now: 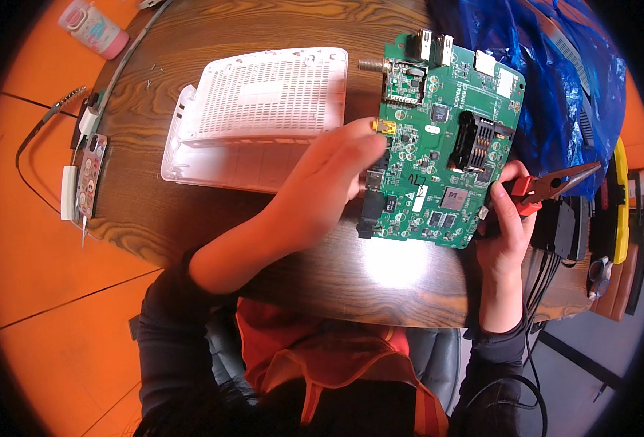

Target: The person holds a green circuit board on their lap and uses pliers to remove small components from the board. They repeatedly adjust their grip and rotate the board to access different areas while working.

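Right of frame centre, my left hand (336,160) is pinching the circuit board (444,156); my right hand (510,226), curled around pliers (527,193), is seemingly steadying it.

Black sleeves clothe both arms: the left sleeve (172,331) bunches near the elbow, while the right sleeve (493,360) reaches farther along the forearm. A red apron-like garment (263,346) with thin orange edging covers the front, its strap-like red bands (427,408) running over black.
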A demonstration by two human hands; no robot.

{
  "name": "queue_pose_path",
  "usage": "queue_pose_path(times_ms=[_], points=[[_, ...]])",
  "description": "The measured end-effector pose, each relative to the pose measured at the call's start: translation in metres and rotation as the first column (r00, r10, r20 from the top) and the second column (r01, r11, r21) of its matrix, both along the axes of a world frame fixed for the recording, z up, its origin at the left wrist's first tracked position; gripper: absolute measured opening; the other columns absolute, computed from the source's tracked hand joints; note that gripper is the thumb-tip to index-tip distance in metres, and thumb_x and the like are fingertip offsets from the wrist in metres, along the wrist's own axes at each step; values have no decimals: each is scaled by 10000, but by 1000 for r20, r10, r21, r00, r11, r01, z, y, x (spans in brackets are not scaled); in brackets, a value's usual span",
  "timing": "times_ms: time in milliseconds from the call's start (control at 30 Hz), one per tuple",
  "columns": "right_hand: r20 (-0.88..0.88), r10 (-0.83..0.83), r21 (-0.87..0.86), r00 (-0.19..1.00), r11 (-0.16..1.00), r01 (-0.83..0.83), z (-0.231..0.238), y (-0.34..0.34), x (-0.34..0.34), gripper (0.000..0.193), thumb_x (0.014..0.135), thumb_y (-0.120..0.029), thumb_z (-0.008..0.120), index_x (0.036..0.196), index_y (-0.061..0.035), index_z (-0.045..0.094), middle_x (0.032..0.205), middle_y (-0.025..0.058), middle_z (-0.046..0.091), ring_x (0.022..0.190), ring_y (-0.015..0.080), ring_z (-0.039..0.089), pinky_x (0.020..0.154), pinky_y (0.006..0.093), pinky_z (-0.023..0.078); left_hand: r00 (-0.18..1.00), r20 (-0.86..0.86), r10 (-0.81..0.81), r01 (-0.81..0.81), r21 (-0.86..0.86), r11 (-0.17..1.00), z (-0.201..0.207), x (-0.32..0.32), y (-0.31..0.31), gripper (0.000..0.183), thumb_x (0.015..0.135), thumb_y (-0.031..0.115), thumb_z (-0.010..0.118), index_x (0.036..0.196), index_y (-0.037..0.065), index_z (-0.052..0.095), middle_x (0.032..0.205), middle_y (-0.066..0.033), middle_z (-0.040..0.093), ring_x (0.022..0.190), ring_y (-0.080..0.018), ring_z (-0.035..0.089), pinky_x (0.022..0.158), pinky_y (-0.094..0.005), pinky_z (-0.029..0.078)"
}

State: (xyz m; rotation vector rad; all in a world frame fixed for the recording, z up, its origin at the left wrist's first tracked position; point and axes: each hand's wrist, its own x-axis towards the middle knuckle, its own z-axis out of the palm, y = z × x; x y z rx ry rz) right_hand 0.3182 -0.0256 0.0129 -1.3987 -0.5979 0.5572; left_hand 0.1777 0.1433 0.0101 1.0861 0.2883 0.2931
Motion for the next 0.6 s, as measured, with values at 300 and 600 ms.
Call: queue_pose_path(times_ms=[300,600], points=[[54,26,49,998,998,-28,0,2,0,128,805,-144,556,856,-41,501,750,3,541,527,23,425,413,154,282,1000,12,21,-21,-40,999,-6,2,-4,322,943,317,382,998,37,532,807,37,548,705,-22,509,595,-185,414],[-133,79,146,988,988,-60,0,2,3,99,817,-98,524,870,-16,507,836,59,580,779,113,539,730,234,410,999,39,-5,19,-376,926,0,3,-6,381,911,375,443,1099,51,515,985,-42,561,830,-117,541,640,-258,451]])
